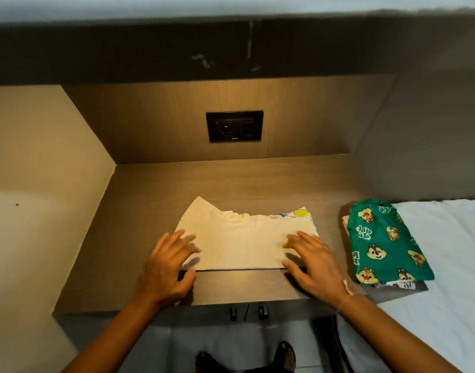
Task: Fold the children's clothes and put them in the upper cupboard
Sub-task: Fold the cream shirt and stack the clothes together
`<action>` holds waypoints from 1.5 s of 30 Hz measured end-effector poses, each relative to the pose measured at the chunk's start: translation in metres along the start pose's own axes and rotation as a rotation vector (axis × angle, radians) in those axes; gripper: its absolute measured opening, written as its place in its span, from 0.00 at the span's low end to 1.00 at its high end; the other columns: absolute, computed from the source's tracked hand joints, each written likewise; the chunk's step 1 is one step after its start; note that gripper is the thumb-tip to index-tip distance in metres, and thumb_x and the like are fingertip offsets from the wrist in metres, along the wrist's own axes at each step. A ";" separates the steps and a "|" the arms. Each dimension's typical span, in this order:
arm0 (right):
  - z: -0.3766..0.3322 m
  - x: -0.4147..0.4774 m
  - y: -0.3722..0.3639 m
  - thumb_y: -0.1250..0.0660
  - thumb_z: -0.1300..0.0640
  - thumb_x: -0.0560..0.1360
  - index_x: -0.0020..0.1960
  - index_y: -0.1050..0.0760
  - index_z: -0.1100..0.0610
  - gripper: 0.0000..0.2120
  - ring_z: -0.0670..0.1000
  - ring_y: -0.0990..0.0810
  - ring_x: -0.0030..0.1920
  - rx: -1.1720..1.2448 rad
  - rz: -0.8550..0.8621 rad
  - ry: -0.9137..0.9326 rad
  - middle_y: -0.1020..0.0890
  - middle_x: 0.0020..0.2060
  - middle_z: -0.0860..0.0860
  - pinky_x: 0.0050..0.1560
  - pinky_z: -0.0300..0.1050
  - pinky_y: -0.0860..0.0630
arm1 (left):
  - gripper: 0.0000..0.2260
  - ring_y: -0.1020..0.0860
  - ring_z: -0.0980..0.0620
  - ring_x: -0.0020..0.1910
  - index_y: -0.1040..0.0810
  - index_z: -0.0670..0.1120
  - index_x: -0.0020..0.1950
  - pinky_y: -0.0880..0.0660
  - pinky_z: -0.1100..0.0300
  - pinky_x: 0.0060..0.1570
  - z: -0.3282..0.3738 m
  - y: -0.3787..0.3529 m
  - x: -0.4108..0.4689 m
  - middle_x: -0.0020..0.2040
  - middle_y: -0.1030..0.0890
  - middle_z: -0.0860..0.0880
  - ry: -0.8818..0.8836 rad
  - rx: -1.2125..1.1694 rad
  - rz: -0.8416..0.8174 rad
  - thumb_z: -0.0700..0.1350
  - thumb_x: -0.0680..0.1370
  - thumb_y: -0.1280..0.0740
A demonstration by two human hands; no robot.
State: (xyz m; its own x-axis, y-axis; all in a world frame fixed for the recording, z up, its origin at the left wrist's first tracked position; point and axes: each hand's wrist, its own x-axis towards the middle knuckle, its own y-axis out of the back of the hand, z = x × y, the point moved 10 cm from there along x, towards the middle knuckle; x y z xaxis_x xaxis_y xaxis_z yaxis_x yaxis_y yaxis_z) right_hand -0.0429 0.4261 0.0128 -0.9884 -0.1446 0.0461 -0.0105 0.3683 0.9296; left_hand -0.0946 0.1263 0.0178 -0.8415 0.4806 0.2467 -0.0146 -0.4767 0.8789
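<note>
Children's clothes lie in two places on the wooden bench, which has a white bed at its right end. A cream shirt lies partly folded in the middle, near the front edge. A folded green piece with a chipmunk print lies on top of a small pile, just beside the bed. The left grip and the right grip are both open, with the fingers flat on the lower sides of the shirt, and they hold nothing. I judge that the next fold of the shirt is the step in hand. To do it well, first smooth the cloth outward, because the far edge is wavy. Then lift both near corners together and bring them evenly to the far edge, so the sides match.
</note>
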 end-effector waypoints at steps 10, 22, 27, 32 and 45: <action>0.008 0.056 -0.041 0.61 0.33 0.78 0.79 0.58 0.46 0.33 0.53 0.61 0.78 -0.212 -0.086 -0.188 0.56 0.79 0.49 0.76 0.56 0.62 | 0.32 0.67 0.51 0.76 0.64 0.56 0.78 0.70 0.53 0.71 -0.026 -0.065 0.052 0.79 0.62 0.53 0.258 0.295 -0.261 0.69 0.78 0.63; 0.036 0.082 0.002 0.39 0.41 0.78 0.68 0.28 0.45 0.21 0.52 0.28 0.61 -0.242 -0.146 0.014 0.24 0.63 0.48 0.58 0.49 0.29 | 0.19 0.30 0.51 0.66 0.28 0.56 0.70 0.34 0.49 0.65 -0.043 -0.014 0.087 0.67 0.25 0.54 0.087 0.336 -0.231 0.57 0.79 0.37; 0.030 0.093 0.007 0.35 0.43 0.76 0.59 0.21 0.45 0.14 0.49 0.25 0.53 -0.207 -0.074 0.038 0.20 0.52 0.45 0.49 0.43 0.30 | 0.13 0.26 0.51 0.57 0.19 0.53 0.59 0.31 0.53 0.54 -0.051 -0.018 0.098 0.56 0.19 0.53 0.037 0.357 -0.211 0.55 0.77 0.32; 0.027 0.101 0.015 0.38 0.46 0.78 0.53 0.22 0.46 0.08 0.48 0.25 0.51 -0.206 -0.054 0.009 0.19 0.49 0.45 0.50 0.44 0.33 | 0.06 0.27 0.53 0.47 0.20 0.54 0.50 0.33 0.56 0.44 -0.049 -0.006 0.102 0.46 0.18 0.53 0.013 0.335 -0.087 0.54 0.77 0.33; -0.001 0.039 0.041 0.30 0.53 0.74 0.53 0.19 0.52 0.08 0.54 0.23 0.44 -0.242 0.292 0.202 0.19 0.43 0.51 0.43 0.45 0.31 | 0.10 0.27 0.46 0.55 0.20 0.51 0.57 0.28 0.53 0.52 -0.016 0.035 0.061 0.52 0.21 0.47 0.028 0.295 0.078 0.45 0.76 0.29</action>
State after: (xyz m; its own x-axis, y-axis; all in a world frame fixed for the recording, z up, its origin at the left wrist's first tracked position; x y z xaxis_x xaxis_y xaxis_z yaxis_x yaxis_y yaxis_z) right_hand -0.0822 0.4349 0.0528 -0.8951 -0.2518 0.3679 0.3246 0.1975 0.9250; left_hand -0.1551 0.1276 0.0568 -0.8483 0.4287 0.3107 0.2047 -0.2755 0.9392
